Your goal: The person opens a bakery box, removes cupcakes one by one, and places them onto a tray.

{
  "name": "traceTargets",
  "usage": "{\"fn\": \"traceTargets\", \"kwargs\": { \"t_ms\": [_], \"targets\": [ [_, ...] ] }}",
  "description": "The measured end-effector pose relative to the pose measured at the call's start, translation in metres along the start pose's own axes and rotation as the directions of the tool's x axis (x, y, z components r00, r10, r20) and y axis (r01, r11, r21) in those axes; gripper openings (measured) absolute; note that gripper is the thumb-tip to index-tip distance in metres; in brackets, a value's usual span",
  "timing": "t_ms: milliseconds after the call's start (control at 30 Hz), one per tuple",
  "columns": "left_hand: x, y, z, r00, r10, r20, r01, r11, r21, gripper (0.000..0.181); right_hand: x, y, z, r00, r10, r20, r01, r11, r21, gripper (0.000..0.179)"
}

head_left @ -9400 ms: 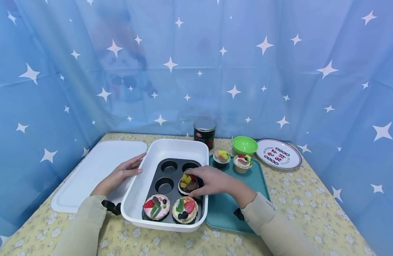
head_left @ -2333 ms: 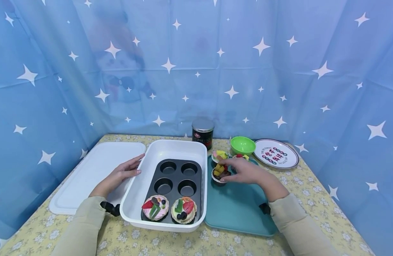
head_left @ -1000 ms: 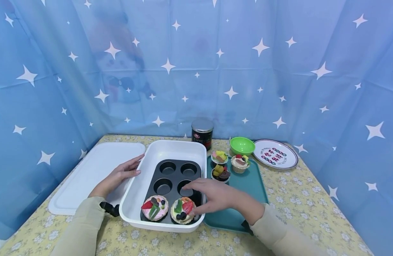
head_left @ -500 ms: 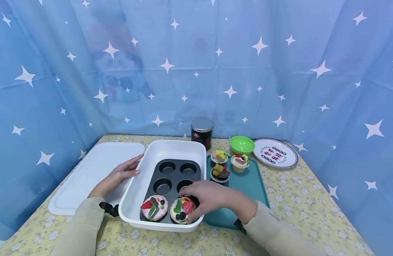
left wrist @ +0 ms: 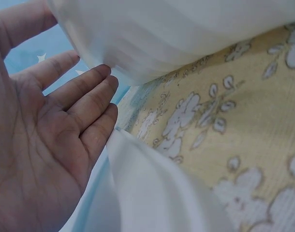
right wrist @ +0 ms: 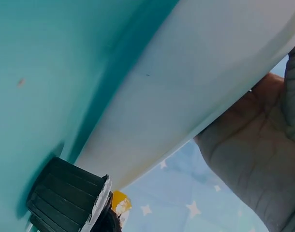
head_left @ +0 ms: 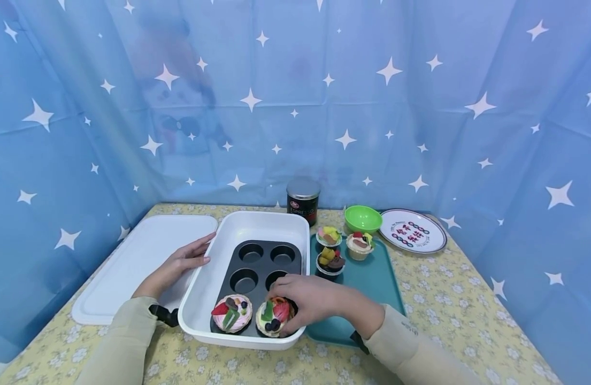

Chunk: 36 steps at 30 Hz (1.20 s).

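Observation:
My right hand (head_left: 312, 299) reaches over the near right corner of a white plastic container (head_left: 204, 315), thumb and fingers gripping the sides of a cupcake (head_left: 271, 318) topped with strawberry, kiwi and dark berries. That cupcake sits in the front right cup of a black muffin pan (head_left: 259, 270) inside the container. In the front left cup is a pink-cream cupcake (head_left: 231, 314); the cups behind stand bare. My left hand (head_left: 179, 267) rests against the container's left side, its fingers (left wrist: 84, 92) extended along the wall. The right wrist view hides the right fingertips behind the container wall.
A white lid (head_left: 141, 256) lies on the left. On the teal tray (head_left: 372, 283) are a chocolate cupcake (head_left: 331, 262), a yellow-topped cupcake (head_left: 329, 235) and a cream cupcake (head_left: 360, 245). An espresso tin (head_left: 302, 202), green bowl (head_left: 363, 219) and patterned plate (head_left: 413, 231) stand behind.
The chocolate cupcake went from the muffin pan to the teal tray, where my right hand let it go. That hand then came back and took hold of the strawberry cupcake. My left hand stayed.

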<state>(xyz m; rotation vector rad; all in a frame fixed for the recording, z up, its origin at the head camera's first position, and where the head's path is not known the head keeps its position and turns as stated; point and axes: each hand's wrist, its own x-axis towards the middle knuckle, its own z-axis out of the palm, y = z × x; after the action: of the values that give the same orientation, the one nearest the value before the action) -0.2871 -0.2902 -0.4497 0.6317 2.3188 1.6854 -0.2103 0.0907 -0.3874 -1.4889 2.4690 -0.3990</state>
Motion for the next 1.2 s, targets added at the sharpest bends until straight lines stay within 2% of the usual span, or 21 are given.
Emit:
{"fn": "traceTargets", "kwargs": {
  "t_ms": [233, 333, 700, 1000, 1200],
  "targets": [
    [-0.0002, 0.0004, -0.0002, 1.000, -0.019, -0.009, 0.019, 1.000, 0.003, 0.069, 0.0001, -0.0003, 0.0019, 0.999, -0.030, -0.028, 0.030, 1.000, 0.006, 0.055],
    [0.0001, 0.0019, 0.0001, 0.999, -0.035, -0.016, 0.035, 0.999, 0.007, 0.069, 0.0006, 0.0009, 0.0022, 1.000, -0.020, -0.023, 0.021, 1.000, 0.018, 0.055],
    [-0.0008, 0.0029, 0.0006, 0.999, -0.033, -0.022, 0.034, 0.999, 0.011, 0.068, 0.0025, -0.0001, 0.0020, 0.999, 0.032, -0.015, -0.031, 0.997, 0.064, 0.064],
    [0.0002, 0.0005, 0.0014, 1.000, -0.009, -0.013, 0.009, 1.000, 0.029, 0.068, 0.0032, 0.0026, 0.0041, 0.999, -0.013, -0.038, 0.015, 0.998, 0.054, 0.058],
    [-0.0001, 0.0014, 0.0012, 0.999, -0.035, -0.016, 0.035, 0.999, 0.010, 0.068, 0.0037, 0.0043, 0.0048, 0.997, -0.047, -0.054, 0.049, 0.998, 0.044, 0.057]
  ]
}}
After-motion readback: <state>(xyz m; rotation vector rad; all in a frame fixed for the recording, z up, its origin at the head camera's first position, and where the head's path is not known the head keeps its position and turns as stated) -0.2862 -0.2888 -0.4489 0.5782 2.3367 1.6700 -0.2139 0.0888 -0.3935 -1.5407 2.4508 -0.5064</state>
